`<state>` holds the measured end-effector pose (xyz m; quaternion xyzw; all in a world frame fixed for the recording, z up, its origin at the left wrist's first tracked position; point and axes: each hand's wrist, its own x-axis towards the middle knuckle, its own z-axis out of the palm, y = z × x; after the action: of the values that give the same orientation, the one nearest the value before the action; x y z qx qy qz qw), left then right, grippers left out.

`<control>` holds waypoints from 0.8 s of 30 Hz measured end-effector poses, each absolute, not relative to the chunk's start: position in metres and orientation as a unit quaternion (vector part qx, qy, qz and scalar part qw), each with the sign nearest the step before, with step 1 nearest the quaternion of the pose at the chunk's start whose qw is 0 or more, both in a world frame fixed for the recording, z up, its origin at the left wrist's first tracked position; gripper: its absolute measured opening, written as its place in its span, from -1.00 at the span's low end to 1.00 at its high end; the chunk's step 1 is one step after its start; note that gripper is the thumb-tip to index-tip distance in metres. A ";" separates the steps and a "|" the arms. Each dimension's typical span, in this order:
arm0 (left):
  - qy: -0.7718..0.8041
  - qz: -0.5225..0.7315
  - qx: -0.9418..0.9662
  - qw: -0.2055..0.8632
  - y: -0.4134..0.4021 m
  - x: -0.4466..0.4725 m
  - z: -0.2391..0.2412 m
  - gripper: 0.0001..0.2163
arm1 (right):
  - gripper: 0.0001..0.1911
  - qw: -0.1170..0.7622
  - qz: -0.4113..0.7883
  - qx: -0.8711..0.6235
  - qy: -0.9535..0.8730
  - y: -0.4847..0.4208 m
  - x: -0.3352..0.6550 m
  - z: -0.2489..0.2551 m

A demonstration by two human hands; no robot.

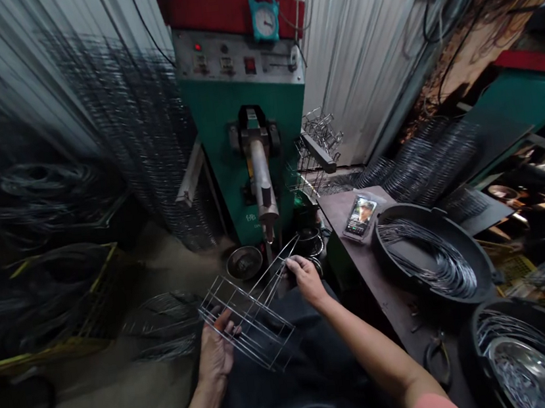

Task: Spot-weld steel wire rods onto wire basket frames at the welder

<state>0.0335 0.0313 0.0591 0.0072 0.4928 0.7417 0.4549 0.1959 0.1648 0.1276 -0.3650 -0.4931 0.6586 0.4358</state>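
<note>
My left hand (216, 353) is closed around the left end of a small wire basket (252, 311), which is tilted above my lap. My right hand (306, 279) pinches a long bent wire (274, 275) that reaches from the basket up toward the machine. Whether this wire is joined to the basket I cannot tell. Just beyond my right fingers is the lower tip of the electrode arm (264, 185) on a green spot welder (208, 126). A round metal bowl (244, 262) sits below the welder, left of the wire.
On the bench (340, 212) to the right lie a phone (360, 215), pliers (438, 359) and a black tub (482, 257) of wires. Another tub (473, 345) holds a steel bowl. Stacked wire grids (129, 129) stand left of the welder. A yellow crate (85, 339) is at far left.
</note>
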 end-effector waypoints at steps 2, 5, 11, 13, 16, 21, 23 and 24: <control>0.497 0.743 -0.006 0.448 0.034 0.033 0.064 -0.53 | -0.71 0.445 0.655 -0.368 -0.488 0.167 0.192 0.128; 0.513 0.736 -0.033 0.440 0.040 0.031 0.072 -0.59 | -0.73 0.450 0.655 -0.367 -0.482 0.172 0.187 0.128; 0.545 0.722 -0.047 0.424 0.056 0.024 0.086 -0.75 | -0.76 0.443 0.676 -0.362 -0.465 0.189 0.176 0.127; 0.556 0.715 -0.050 0.422 0.060 0.022 0.091 -0.80 | -0.75 0.440 0.683 -0.364 -0.456 0.195 0.172 0.126; 0.564 0.704 -0.048 0.429 0.063 0.020 0.100 -0.84 | -0.75 0.441 0.689 -0.367 -0.442 0.203 0.166 0.126; 0.565 0.705 -0.047 0.426 0.064 0.021 0.104 -0.84 | -0.69 0.426 0.702 -0.373 -0.433 0.208 0.166 0.128; 0.568 0.707 -0.039 0.419 0.063 0.023 0.103 -0.81 | -0.67 0.396 0.701 -0.371 -0.463 0.203 0.178 0.129; 0.569 0.708 -0.035 0.417 0.063 0.023 0.102 -0.80 | -0.67 0.374 0.695 -0.371 -0.489 0.198 0.186 0.131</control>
<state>0.0235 0.0626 0.1024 -0.0348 0.5688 0.7081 0.4170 0.1862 0.1983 0.1305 -0.3711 -0.4886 0.6952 0.3745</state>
